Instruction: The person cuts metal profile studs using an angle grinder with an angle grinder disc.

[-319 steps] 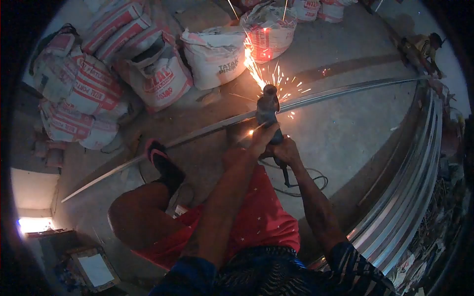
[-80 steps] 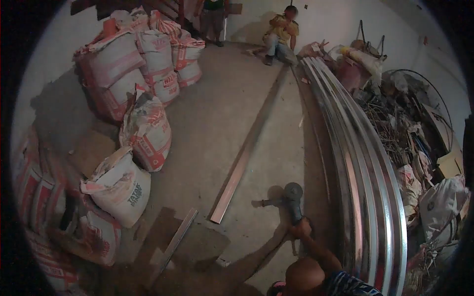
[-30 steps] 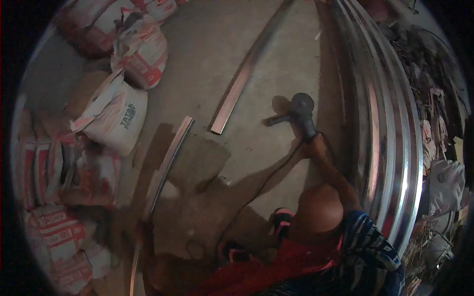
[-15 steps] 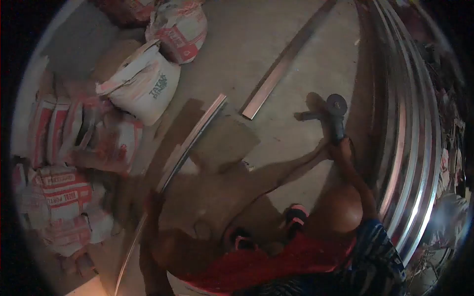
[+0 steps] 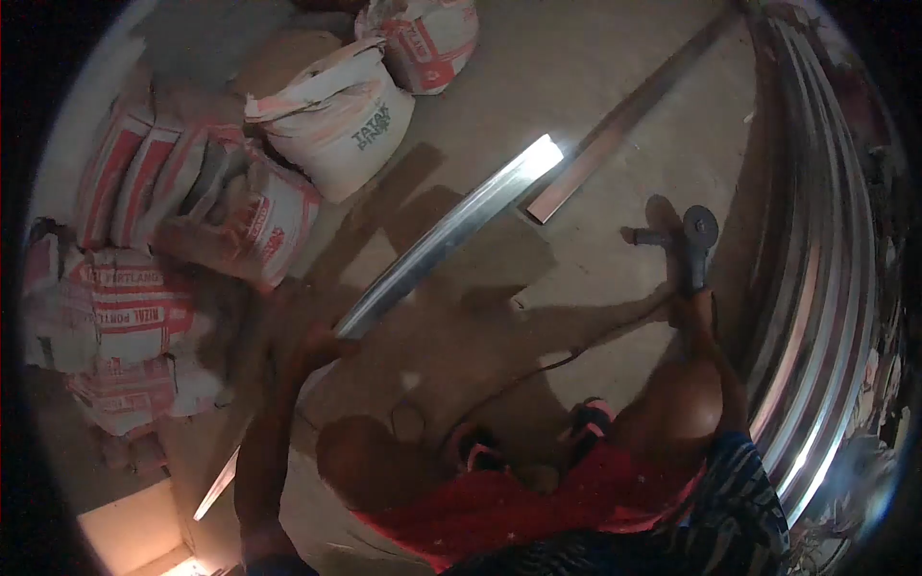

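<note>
My left hand (image 5: 322, 348) is closed around a long shiny metal channel (image 5: 451, 230), which slants from the lower left up toward the middle of the floor. In my right hand (image 5: 693, 309) is an angle grinder (image 5: 698, 248), gripped by its body with the round head pointing away from me and a side handle sticking out to the left. Its cord (image 5: 519, 379) trails back between my feet. Another metal channel (image 5: 576, 182) lies on the floor just beyond the far end of the held one.
Cement bags (image 5: 130, 307) are stacked at the left, with an open white sack (image 5: 336, 125) farther back. Several long metal channels (image 5: 802, 317) run along the right side. A lit box-like surface (image 5: 134, 528) is at the lower left.
My left hand has shifted up and right, and the metal channel has turned so its broad shiny face shows. My right hand still holds the grinder. The view has shifted slightly.
</note>
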`<action>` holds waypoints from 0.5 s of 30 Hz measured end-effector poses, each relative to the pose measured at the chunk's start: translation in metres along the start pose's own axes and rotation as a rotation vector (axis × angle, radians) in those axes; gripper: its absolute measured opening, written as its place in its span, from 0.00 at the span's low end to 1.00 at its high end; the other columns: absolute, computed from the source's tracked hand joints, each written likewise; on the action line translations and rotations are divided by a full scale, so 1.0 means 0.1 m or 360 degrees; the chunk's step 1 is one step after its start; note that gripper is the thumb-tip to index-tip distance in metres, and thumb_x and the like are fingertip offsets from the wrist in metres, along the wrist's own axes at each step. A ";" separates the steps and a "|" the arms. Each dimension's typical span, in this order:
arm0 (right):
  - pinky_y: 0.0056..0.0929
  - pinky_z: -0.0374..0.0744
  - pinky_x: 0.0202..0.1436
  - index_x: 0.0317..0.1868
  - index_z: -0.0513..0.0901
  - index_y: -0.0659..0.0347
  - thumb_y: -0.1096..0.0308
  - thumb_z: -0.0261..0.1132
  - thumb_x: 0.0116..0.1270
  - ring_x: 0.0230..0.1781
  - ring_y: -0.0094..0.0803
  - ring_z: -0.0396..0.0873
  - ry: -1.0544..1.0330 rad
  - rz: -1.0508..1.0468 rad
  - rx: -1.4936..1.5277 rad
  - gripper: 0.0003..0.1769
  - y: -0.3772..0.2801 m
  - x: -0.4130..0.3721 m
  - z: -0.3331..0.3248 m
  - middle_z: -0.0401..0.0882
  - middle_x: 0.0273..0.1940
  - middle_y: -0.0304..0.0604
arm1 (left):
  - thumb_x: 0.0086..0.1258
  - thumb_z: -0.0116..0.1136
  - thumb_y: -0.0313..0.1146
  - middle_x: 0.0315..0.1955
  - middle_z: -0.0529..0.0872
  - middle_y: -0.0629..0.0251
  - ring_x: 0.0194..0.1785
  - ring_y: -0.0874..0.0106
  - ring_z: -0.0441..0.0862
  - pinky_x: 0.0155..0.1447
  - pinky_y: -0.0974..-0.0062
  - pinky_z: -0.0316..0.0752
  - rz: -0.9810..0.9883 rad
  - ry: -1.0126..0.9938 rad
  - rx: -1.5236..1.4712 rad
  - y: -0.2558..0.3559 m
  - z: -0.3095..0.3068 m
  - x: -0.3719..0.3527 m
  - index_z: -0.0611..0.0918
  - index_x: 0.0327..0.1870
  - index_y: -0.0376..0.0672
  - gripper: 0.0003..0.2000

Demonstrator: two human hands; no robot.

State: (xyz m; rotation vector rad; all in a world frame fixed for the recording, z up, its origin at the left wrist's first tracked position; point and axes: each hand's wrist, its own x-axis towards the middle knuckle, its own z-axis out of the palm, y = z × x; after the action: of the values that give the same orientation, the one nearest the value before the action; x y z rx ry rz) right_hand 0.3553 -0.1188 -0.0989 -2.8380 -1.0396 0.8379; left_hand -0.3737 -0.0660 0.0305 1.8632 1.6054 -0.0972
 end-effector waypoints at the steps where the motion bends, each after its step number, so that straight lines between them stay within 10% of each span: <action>1: 0.43 0.79 0.60 0.66 0.64 0.68 0.51 0.76 0.51 0.59 0.51 0.79 0.0055 -0.0036 -0.0029 0.49 0.01 -0.03 0.00 0.77 0.59 0.57 | 0.49 0.77 0.43 0.40 0.88 0.55 0.44 0.63 0.86 0.51 0.64 0.78 -0.0110 -0.0040 -0.0133 0.07 0.01 0.10 0.83 0.55 0.37 0.31; 9: 0.43 0.80 0.56 0.62 0.66 0.71 0.53 0.76 0.51 0.55 0.49 0.80 -0.0157 0.0351 0.0530 0.45 -0.21 0.06 -0.23 0.80 0.55 0.56 | 0.53 0.74 0.48 0.27 0.87 0.59 0.28 0.74 0.85 0.33 0.74 0.78 -0.0108 -0.0291 -0.0374 0.88 0.13 0.83 0.84 0.46 0.30 0.29; 15: 0.45 0.81 0.53 0.56 0.71 0.71 0.53 0.75 0.48 0.53 0.46 0.82 0.0326 -0.0223 0.0187 0.40 0.57 0.48 0.45 0.81 0.51 0.60 | 0.52 0.76 0.49 0.27 0.87 0.59 0.26 0.72 0.84 0.31 0.72 0.78 -0.0171 -0.0391 -0.0519 0.68 0.48 1.08 0.83 0.46 0.30 0.30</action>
State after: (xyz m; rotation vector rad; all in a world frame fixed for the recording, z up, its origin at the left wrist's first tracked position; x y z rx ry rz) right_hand 0.3983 -0.1425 -0.1711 -2.6490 -1.1052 0.5637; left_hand -0.2688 -0.0003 -0.0276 1.4574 1.4528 -0.0999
